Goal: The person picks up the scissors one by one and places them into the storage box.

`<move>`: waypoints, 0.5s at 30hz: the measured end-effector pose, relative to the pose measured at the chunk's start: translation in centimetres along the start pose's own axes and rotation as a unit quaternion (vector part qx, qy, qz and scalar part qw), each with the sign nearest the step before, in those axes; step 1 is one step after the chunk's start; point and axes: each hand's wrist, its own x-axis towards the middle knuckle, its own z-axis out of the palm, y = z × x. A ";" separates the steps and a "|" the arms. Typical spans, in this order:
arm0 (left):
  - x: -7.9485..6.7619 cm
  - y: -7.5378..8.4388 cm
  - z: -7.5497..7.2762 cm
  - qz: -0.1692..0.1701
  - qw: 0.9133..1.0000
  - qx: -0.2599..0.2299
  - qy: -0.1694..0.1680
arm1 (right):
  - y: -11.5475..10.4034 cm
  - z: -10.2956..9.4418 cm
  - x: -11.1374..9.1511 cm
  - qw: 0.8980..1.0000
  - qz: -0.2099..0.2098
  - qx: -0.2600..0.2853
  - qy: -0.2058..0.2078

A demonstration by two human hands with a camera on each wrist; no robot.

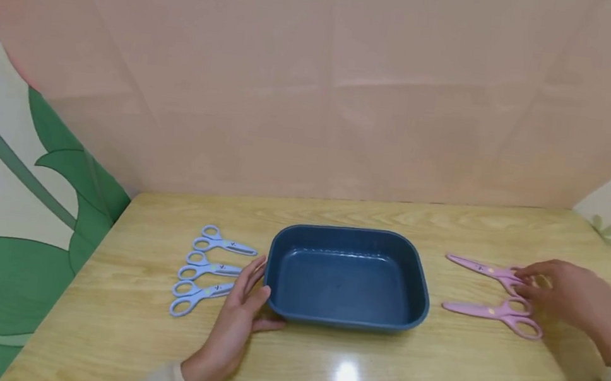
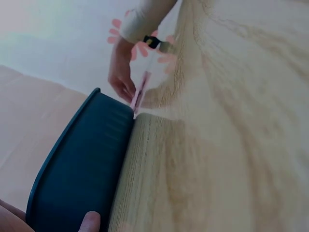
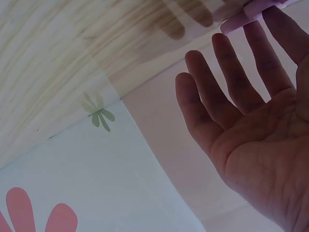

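Note:
A dark blue plastic bin (image 1: 341, 322) with rounded corners stands on the table, nothing inside it. My left hand (image 1: 231, 327) holds its near left corner, one fingertip at the rim and another against the front wall (image 2: 89, 169). To the right lie two pairs of pink scissors, blades pointing left. My right hand (image 1: 573, 290) pinches the handle of the farther pink scissors (image 1: 493, 271) between thumb and index finger, the other fingers extended in the right wrist view. The nearer pink scissors (image 1: 488, 311) lie just below that hand.
Left of the bin, three pairs of light blue scissors (image 1: 221, 244) lie in a column, blades towards the bin. The wooden table (image 1: 402, 380) meets a pinkish wall covering (image 1: 319, 122) at the back. A leaf-patterned panel (image 1: 47, 197) borders the left side.

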 end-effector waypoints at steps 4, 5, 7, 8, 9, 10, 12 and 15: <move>0.1 -0.3 0.2 0.002 1.000 0.004 0.001 | 0.0 -0.1 -0.1 1.000 0.003 0.003 -0.007; 0.1 -0.3 0.1 0.002 1.000 0.005 0.004 | -0.1 -0.1 -0.1 1.000 0.002 0.006 -0.007; 0.2 -0.3 0.1 0.003 1.000 0.007 0.009 | -0.2 0.0 0.0 1.000 0.002 0.011 -0.007; 0.2 -0.3 0.0 0.002 1.000 0.008 0.012 | -0.3 0.0 0.0 1.000 0.002 0.013 -0.008; 0.2 -0.3 0.0 0.001 1.000 0.009 0.013 | -0.3 0.1 0.1 1.000 0.003 0.013 -0.008; 0.2 -0.3 0.0 0.000 1.000 0.010 0.014 | -0.3 0.1 0.1 1.000 0.004 0.013 -0.007; 0.2 -0.2 0.0 -0.002 1.000 0.011 0.011 | -0.3 0.1 0.1 1.000 0.005 0.011 -0.004; 0.3 -0.1 0.1 -0.003 1.000 0.011 0.005 | -0.1 0.1 0.0 1.000 0.000 0.005 0.000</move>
